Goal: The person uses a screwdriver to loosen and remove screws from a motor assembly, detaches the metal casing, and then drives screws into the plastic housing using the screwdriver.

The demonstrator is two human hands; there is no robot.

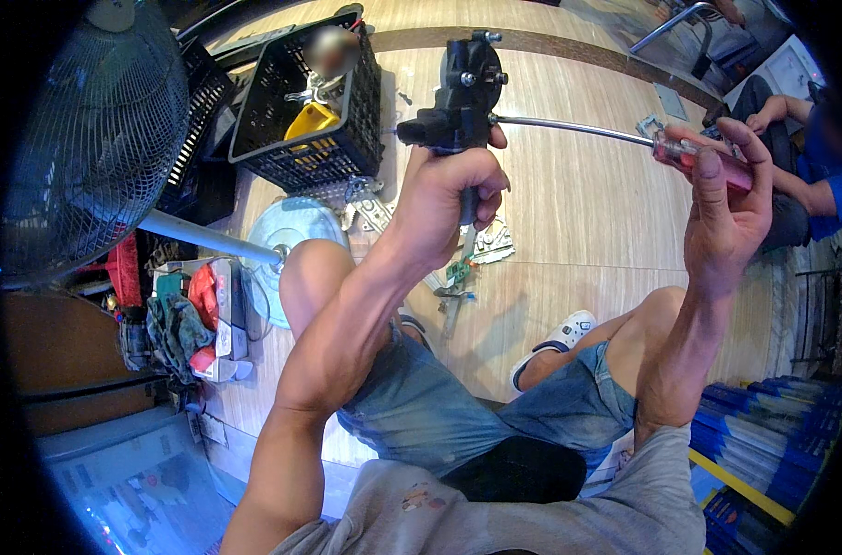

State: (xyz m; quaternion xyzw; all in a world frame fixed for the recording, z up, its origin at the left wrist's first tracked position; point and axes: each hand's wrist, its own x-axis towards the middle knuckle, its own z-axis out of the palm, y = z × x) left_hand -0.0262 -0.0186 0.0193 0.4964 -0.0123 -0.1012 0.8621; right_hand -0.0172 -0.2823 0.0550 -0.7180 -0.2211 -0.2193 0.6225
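My left hand [444,194] is wrapped round a black motor-like housing [460,97] and holds it up above the floor. Several metal screws stick out of the housing's top and right side. A screwdriver [578,128] with a long steel shaft lies almost level, its tip at the screw on the housing's lower right side. Its translucent red handle rests between the thumb and fingers of my right hand [728,217], some of them stretched out. Whether the tip sits in the screw head is too small to tell.
A black plastic crate [305,157] with a yellow tool inside stands at the far left, beside a caged fan [88,139] on a round base. Loose metal parts [490,242] lie on the floor between my knees. Another person [810,176] sits at the right.
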